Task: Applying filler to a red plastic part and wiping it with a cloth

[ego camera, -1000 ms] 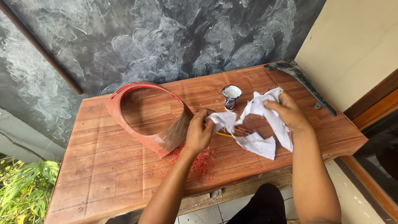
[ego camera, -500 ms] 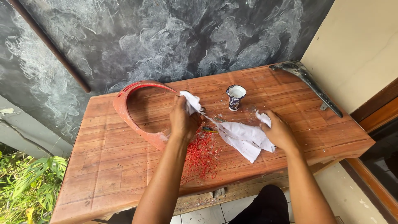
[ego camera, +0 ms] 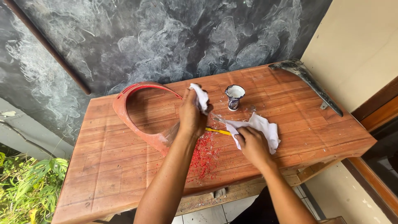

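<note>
Now torn free, a white rag scrap [ego camera: 202, 98] is pinched in the left hand [ego camera: 191, 117] beside the red ring [ego camera: 124, 114]; the right hand [ego camera: 253, 145] presses flat, pinning the remaining cloth [ego camera: 265, 128].

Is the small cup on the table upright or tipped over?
Upright. The small cup stands on its base on the wooden table, its round mouth facing up and showing a white inside.

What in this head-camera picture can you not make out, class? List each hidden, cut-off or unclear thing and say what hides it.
1. Yellow tool: the left hand and white cloth cover its ends.
2. Small cup: its contents are too small to tell.
3. Red ring-shaped part: the left hand hides its near end.
4. Right hand: its fingertips are hidden against the cloth.
5. Table: its front-left corner is cut off by the bottom edge.
</note>
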